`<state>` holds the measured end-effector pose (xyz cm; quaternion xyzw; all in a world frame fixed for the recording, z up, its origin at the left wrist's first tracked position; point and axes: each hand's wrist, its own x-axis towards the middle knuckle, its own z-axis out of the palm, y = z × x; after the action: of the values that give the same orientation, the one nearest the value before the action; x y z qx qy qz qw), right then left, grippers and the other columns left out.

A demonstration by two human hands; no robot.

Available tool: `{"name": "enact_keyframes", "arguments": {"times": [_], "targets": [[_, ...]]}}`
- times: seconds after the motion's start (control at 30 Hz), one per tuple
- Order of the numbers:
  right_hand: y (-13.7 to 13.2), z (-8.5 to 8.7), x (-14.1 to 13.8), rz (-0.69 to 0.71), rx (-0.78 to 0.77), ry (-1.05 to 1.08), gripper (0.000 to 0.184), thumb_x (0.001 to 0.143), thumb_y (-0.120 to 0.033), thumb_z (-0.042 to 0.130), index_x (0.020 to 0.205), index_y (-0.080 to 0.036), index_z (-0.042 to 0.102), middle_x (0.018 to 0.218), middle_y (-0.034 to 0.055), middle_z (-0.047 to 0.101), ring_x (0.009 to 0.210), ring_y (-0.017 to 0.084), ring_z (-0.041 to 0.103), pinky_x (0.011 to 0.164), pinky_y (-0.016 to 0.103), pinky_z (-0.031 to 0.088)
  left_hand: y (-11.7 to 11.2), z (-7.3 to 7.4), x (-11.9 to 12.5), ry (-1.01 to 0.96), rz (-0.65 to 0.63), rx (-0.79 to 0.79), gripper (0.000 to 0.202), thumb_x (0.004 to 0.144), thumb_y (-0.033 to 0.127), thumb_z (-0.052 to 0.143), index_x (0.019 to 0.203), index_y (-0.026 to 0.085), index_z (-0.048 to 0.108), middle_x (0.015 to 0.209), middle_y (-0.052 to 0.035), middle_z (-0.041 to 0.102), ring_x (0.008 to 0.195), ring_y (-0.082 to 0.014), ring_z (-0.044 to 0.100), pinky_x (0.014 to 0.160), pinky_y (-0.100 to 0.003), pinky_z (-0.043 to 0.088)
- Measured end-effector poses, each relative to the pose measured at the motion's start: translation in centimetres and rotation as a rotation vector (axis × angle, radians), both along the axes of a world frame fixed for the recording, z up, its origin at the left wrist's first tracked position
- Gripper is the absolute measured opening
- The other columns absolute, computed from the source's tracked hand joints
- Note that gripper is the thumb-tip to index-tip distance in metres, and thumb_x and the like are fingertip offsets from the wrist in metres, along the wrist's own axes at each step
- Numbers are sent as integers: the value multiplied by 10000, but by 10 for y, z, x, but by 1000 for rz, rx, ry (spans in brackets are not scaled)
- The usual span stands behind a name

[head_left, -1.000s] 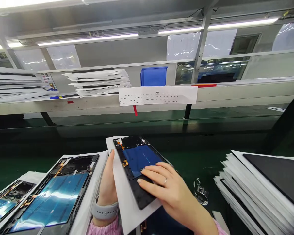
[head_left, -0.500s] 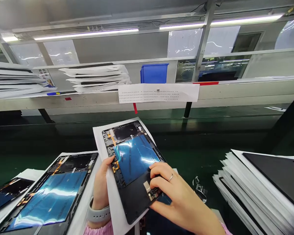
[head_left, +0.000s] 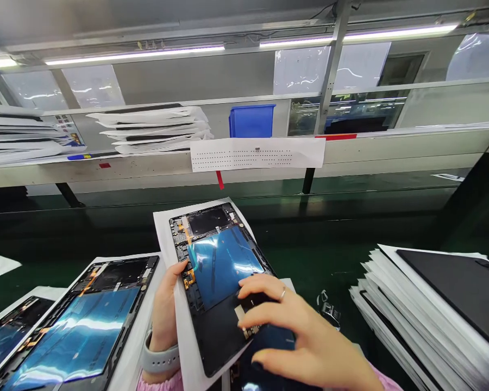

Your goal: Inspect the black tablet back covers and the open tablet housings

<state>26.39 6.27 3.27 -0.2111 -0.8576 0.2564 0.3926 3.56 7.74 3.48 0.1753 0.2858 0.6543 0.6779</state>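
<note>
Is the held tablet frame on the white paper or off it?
On: the tablet frame lies on the white paper sheet, showing past its edges.

Gap of green mat [head_left: 342, 271] between right hand [head_left: 305, 339] and stacked panels [head_left: 444, 296]

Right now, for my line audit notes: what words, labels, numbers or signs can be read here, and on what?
No text is readable.
Printed colour sheet on the far wall: too small to read.
Hanging white sheet: rows of dots only.
Pale label on the open tablet: too blurred to read.
</note>
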Motion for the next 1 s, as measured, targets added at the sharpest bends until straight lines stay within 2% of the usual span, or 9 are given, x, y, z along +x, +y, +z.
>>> {"name": "enact_keyframes", "arguments": {"times": [0.13, 0.2, 0.27, 0.37, 0.5, 0.6, 0.73, 0.9, 1.0], "targets": [[12, -4, 12, -388, -150, 288, 111, 922, -275, 614, 991, -264, 700, 1247, 87, 623, 1193, 281, 581, 1010, 427, 463, 2, -6, -2, -64, -1, 8, 221, 888, 129, 593, 790, 193, 781, 721, -10, 781, 837, -287, 764, 872, -399, 610], [21, -7, 14, -500, -264, 371, 198, 923, -415, 618, 862, -238, 684, 1257, 104, 614, 1190, 310, 574, 998, 448, 460, 2, -10, -2, -54, 16, 14, 235, 887, 110, 585, 797, 198, 784, 709, -6, 778, 838, -291, 763, 870, -408, 610], [28, -8, 12, -452, -419, 419, 369, 908, -551, 615, 766, -213, 651, 1322, 114, 579, 1193, 320, 565, 989, 430, 465, 1, -12, 1, -34, 91, 44, 282, 883, 64, 560, 814, 216, 788, 699, 23, 776, 769, -252, 764, 807, -347, 624], [31, -7, 5, -235, -593, 461, 440, 903, -611, 608, 758, -199, 661, 1314, 94, 580, 1152, 284, 577, 989, 380, 460, -1, -7, 8, -8, 194, 22, 368, 888, 19, 519, 743, 236, 779, 650, 58, 760, 605, -165, 733, 673, -223, 608], [30, -9, -3, -149, -720, 472, 400, 856, -575, 683, 752, -188, 677, 999, 50, 636, 875, 214, 596, 773, 302, 505, -3, 5, 15, -43, 109, -116, 398, 928, 124, 486, 643, 189, 757, 620, -19, 753, 820, -272, 765, 898, -390, 598], [30, -11, -4, -214, -685, 475, 417, 853, -557, 683, 676, -185, 617, 851, 23, 560, 783, 191, 539, 693, 279, 472, 0, 5, 12, -121, -45, -69, 371, 944, 204, 478, 752, 170, 793, 761, -70, 790, 1042, -327, 717, 1037, -474, 509], [32, -13, -3, -308, -509, 435, 445, 898, -536, 623, 629, -186, 566, 812, 16, 477, 761, 186, 488, 688, 281, 433, 4, -1, 6, -200, -265, 35, 370, 959, 283, 471, 1026, 108, 790, 1022, -139, 781, 1209, -358, 622, 1128, -512, 399], [31, -15, -3, -413, -452, 413, 458, 902, -557, 608, 631, -196, 532, 756, -1, 439, 669, 168, 435, 599, 276, 370, 2, 0, 8, -233, -310, 86, 403, 984, 318, 441, 1223, 149, 717, 1152, -116, 751, 1253, -347, 589, 1152, -526, 354], [30, -16, -5, -431, -463, 430, 445, 894, -551, 616, 640, -202, 511, 732, -8, 440, 641, 162, 420, 583, 277, 355, 1, 0, 10, -239, -340, 109, 421, 974, 357, 467, 1220, 123, 715, 1168, -130, 744, 1258, -359, 583, 1150, -515, 359]]}}
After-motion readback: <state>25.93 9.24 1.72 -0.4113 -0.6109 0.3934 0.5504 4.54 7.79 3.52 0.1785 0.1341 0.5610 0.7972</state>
